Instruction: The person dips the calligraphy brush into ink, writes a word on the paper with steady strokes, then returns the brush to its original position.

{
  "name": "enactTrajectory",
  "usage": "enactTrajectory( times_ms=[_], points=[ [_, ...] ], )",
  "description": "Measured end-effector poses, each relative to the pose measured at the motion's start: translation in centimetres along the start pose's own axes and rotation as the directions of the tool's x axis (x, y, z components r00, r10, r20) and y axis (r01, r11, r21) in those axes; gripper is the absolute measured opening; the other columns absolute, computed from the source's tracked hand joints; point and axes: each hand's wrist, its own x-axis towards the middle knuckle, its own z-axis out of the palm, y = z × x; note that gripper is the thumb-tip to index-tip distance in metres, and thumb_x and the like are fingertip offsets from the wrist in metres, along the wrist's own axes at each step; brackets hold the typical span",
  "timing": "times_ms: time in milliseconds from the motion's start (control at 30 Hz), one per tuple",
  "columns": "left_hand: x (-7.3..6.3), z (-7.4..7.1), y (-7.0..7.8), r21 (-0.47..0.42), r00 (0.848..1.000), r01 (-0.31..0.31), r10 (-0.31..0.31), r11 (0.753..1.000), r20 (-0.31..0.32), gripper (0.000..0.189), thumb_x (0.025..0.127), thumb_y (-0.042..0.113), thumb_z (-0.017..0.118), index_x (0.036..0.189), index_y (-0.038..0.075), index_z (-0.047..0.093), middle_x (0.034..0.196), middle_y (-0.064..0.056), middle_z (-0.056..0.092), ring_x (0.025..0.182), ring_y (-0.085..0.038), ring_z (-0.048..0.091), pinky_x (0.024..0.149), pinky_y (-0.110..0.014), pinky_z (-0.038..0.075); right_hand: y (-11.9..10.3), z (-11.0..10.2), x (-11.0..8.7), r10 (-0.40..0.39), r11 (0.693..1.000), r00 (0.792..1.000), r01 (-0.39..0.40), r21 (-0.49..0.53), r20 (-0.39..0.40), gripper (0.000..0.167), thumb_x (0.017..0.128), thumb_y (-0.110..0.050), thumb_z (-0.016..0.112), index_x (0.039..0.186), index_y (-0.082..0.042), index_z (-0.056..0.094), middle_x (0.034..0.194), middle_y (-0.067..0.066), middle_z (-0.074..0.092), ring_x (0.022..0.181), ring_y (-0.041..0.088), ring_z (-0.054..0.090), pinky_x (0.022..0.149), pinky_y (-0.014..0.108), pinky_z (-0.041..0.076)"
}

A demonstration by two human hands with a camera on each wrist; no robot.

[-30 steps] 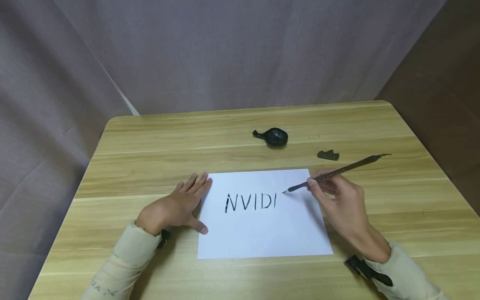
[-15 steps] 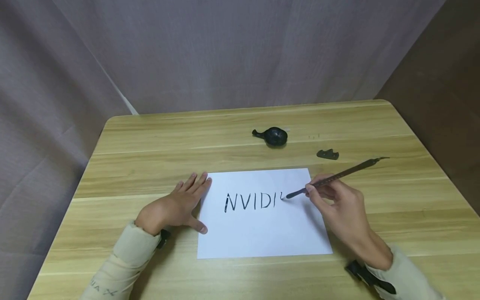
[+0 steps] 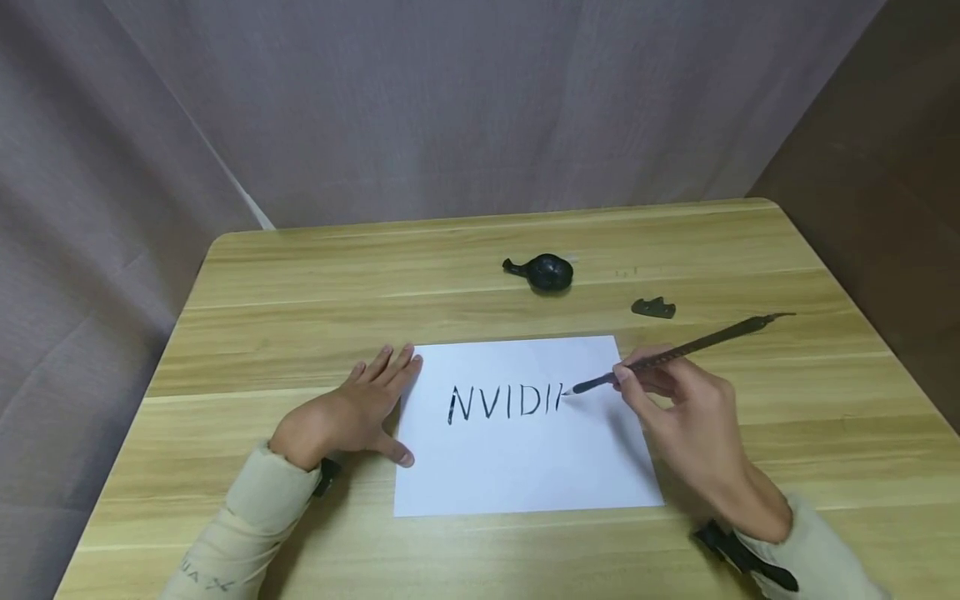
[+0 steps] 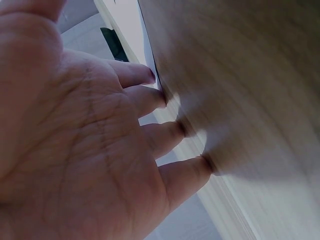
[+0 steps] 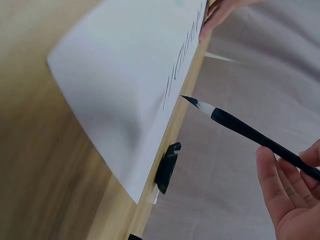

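Observation:
A white sheet of paper (image 3: 525, 471) lies on the wooden table, with black letters (image 3: 506, 402) reading NVIDI and a further slanted stroke at the right end. My left hand (image 3: 348, 421) rests with spread fingers and thumb on the sheet's left edge; in the left wrist view its fingertips (image 4: 192, 172) press down. My right hand (image 3: 690, 421) pinches a dark writing brush (image 3: 708, 340), tilted, its handle end pointing up to the right. In the right wrist view the brush's inked tip (image 5: 190, 99) appears slightly above the paper, near the last stroke.
Behind the paper sits a black gourd-shaped dish (image 3: 550, 272). A small dark brush rest (image 3: 653, 308) with a notched top lies to its right. Grey curtain (image 3: 480, 108) hangs behind the wooden table (image 3: 360, 275), and a brown panel (image 3: 877, 192) stands at the right.
The brush tip has moved down the paper, then slightly back up, leaving a new slanted stroke right of the last I. My left hand stays on the sheet's edge.

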Motion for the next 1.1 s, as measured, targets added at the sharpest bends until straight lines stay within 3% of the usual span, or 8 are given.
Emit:
enactTrajectory(
  times_ms=[600, 1100],
  points=[
    [0.1, 0.0, 0.1, -0.009, 1.0, -0.012, 0.012, 1.0, -0.002, 0.136, 0.077, 0.05, 0.093, 0.17, 0.005, 0.004, 0.177, -0.016, -0.009, 0.162, -0.041, -0.009, 0.128, -0.065, 0.004, 1.0, 0.2, 0.5, 0.013, 1.0, 1.0, -0.013, 0.004, 0.003, 0.018, 0.087, 0.018, 0.075, 0.102, 0.01, 0.07, 0.095, 0.018, 0.077, 0.095, -0.017, 0.065, 0.082, 0.01, 0.056],
    [0.0, -0.1, 0.0, -0.01, 1.0, -0.007, 0.007, 1.0, -0.002, 0.136, 0.077, 0.049, 0.092, 0.17, 0.004, 0.003, 0.177, -0.015, -0.009, 0.162, -0.04, -0.011, 0.128, -0.065, 0.003, 0.5, -0.9, -0.1, 0.022, 0.998, 0.998, -0.019, -0.054, 0.063, 0.018, 0.084, 0.016, 0.077, 0.098, 0.007, 0.071, 0.094, 0.014, 0.077, 0.089, -0.012, 0.066, 0.079, 0.01, 0.056]
  ],
)
